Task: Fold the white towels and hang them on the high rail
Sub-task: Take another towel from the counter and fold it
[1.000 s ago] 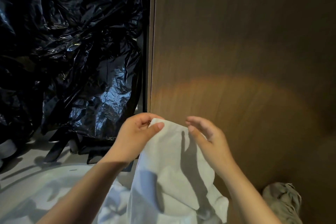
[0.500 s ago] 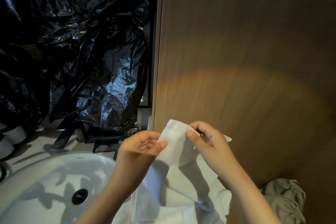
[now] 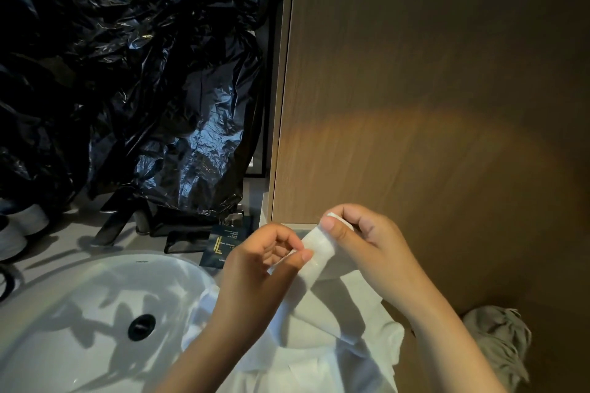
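A white towel [image 3: 332, 313] hangs from both my hands, in front of the wooden wall and beside the sink. My left hand [image 3: 255, 268] pinches the towel's upper edge between thumb and curled fingers. Just to the right and slightly higher, my right hand [image 3: 370, 249] grips the top corner of the same towel, thumb in front and fingers curled behind. The strip of cloth between the hands is narrow. The towel's lower part bunches over more white cloth [image 3: 303, 367] at the bottom edge. No rail is in view.
A white round sink [image 3: 79, 306] with a dark drain [image 3: 141, 326] lies at lower left. Crumpled black plastic sheeting [image 3: 127, 73] covers the left wall. A dark printed card [image 3: 223, 246] leans on the counter. A brown wooden panel [image 3: 431, 89] fills the right; a grey cloth [image 3: 498, 341] lies at its foot.
The view has tilted down, showing more of the sink. My hands have drawn closer together along the towel's top edge, and the cloth between them has narrowed.
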Demonstrator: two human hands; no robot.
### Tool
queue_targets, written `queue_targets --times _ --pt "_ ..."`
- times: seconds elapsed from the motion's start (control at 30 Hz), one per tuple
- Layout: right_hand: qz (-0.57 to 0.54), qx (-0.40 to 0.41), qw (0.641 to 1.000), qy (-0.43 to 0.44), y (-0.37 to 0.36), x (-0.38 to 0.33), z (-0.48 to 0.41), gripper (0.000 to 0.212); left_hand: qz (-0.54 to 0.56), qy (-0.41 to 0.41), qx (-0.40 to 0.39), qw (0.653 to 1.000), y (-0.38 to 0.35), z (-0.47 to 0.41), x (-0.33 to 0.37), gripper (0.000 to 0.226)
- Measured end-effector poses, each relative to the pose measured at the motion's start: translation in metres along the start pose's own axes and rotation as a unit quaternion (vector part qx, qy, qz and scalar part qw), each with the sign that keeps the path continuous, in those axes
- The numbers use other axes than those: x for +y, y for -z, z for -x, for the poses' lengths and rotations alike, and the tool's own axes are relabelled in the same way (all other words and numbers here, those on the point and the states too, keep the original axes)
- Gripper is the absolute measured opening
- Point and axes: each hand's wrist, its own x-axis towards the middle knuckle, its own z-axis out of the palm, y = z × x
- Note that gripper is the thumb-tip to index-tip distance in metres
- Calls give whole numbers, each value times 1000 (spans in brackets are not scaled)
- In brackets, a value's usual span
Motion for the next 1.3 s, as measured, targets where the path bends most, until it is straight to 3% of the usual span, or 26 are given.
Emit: queue_targets --times 0.33,0.53,0.67,0.83,0.97,1.2,1.3 --pt "5 100 994 36 9 -6 -2 19 18 24 -33 999 -4 0 -6 19" --pt "19 145 988 57 18 -7 -8 18 -25 0 -63 998 -6 1 -17 9" --pt "18 171 983 58 25 -3 -12 13 -32 -1 -91 995 -6 1 -31 25" --pt "30 206 976 64 38 -4 -20 17 -64 27 -106 992 -2 -1 -60 13" --pt "39 231 969 79 49 -10 -27 16 -116 17 -129 985 4 -6 -83 26" --pt "45 293 948 112 72 -19 -34 18 -189 4 -95 977 21 -15 -113 26" --pt "54 311 942 116 81 -19 -36 18 -231 22 -65 971 35 -32 -112 42"
